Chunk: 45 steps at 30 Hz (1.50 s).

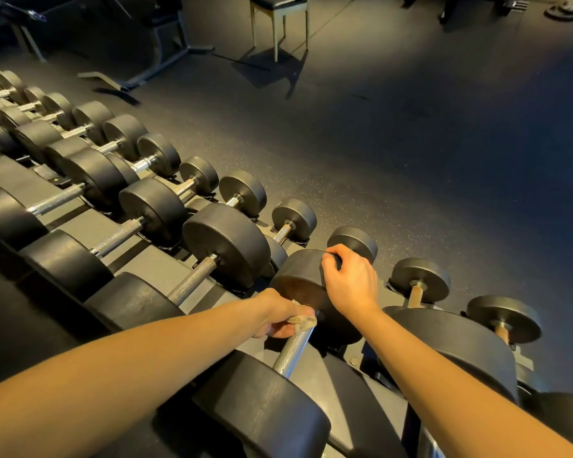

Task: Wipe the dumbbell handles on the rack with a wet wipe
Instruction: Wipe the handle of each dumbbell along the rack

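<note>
Clutching wet wipe [303,320] round handle [293,350] far end, my left grip [278,313]; right grip [351,280] curled over far head [298,279]. Handle axis runs toward me, bare length nearward.

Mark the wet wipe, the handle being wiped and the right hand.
wet wipe [304,320]: head view, its crumpled middle.
handle [293,353]: head view, bare knurled middle.
right hand [351,282]: head view, back of the hand, holding the dumbbell head [297,276].
</note>
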{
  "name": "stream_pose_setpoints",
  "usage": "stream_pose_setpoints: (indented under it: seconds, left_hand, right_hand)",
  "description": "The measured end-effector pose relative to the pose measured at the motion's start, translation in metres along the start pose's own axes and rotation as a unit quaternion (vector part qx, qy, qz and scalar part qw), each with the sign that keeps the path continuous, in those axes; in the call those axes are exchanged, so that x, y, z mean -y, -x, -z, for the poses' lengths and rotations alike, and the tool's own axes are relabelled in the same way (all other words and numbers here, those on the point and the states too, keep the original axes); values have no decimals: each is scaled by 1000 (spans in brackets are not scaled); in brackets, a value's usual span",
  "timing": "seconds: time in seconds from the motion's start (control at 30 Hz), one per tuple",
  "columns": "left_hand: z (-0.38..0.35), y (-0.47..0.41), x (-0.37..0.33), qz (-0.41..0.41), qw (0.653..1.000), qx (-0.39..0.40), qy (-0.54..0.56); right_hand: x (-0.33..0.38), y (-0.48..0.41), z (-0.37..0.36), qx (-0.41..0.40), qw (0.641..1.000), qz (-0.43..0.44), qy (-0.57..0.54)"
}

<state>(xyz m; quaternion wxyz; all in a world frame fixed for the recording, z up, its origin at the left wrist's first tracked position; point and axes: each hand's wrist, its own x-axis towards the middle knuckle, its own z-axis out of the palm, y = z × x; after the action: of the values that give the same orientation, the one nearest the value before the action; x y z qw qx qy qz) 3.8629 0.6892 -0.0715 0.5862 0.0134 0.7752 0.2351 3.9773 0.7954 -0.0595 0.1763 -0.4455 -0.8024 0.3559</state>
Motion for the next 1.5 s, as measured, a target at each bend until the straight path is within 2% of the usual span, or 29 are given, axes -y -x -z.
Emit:
stream_pose_setpoints:
  seconds: [0.07, 0.1, 0.13, 0.2, 0.27, 0.33, 0.37, 0.43, 0.5, 0.53, 0.6, 0.67, 0.7, 0.73, 0.8, 0.83, 0.9, 1.0, 1.1, 1.2, 1.37, 1.43, 1.5]
  left_hand:
    - [12, 2, 1, 59, 997, 43, -6]
    - [17, 5, 2, 67, 995, 49, -47]
    - [21, 5, 2, 46, 990, 43, -125]
    - [31, 14, 2, -38, 944, 4, -328]
    - [46, 29, -5, -126, 908, -44, -398]
    - [67, 43, -12, -183, 916, -82, -347]
    - [80, 52, -15, -204, 926, -103, -302]
    - [103, 65, -15, -229, 945, -123, -196]
    - [126, 77, -12, -219, 961, -97, -135]
    - [137, 83, -10, -206, 969, -70, -114]
    - [160, 95, -5, -175, 983, 2, -60]
    - [183, 107, 2, -175, 984, 32, -27]
    - [194, 110, 7, -192, 981, 15, -26]
    - [202, 113, 14, -217, 975, -34, -35]
    - [216, 110, 32, -259, 938, -213, -92]
    - [221, 104, 43, -257, 910, -302, -118]
    - [222, 91, 64, -215, 889, -385, -122]
    - [209, 75, 79, -145, 905, -393, -74]
    - [204, 69, 81, -141, 886, -443, -11]
    - [203, 68, 80, -148, 875, -462, 0]
    - [200, 69, 77, -150, 870, -469, -9]
    - [201, 70, 77, -149, 873, -465, -8]
    - [201, 71, 77, -147, 874, -463, -10]
  right_hand:
    - [1, 1, 1, 2, 1000, -1, 3]
    - [2, 2, 1, 5, 1000, -2, 7]
    - [3, 2, 2, 11, 1000, -5, 11]
    - [6, 3, 3, 28, 999, -15, 25]
    - [16, 6, 5, 9, 997, 21, 78]
    - [34, 13, 6, -18, 985, 117, 125]
    - [48, 19, 5, -7, 980, 158, 123]
    - [78, 32, -2, 77, 974, 195, 86]
    - [103, 38, -19, 184, 968, 173, 10]
    - [113, 38, -29, 212, 963, 159, -41]
    - [126, 34, -46, 229, 958, 121, -123]
    - [133, 30, -59, 241, 953, 90, -160]
    - [134, 26, -64, 246, 953, 86, -153]
    - [134, 23, -70, 247, 955, 86, -138]
    - [133, 15, -76, 230, 964, 93, -96]
    - [133, 11, -81, 220, 967, 101, -76]
    - [138, 5, -93, 223, 965, 135, -38]
    - [148, 0, -123, 264, 941, 210, 17]
    - [147, -6, -157, 278, 929, 235, 62]
    - [141, -10, -175, 310, 918, 240, 55]
    - [148, -5, -172, 476, 819, 320, 8]
    - [147, -2, -165, 476, 810, 343, 10]
    - [137, 2, -163, 408, 819, 400, 50]
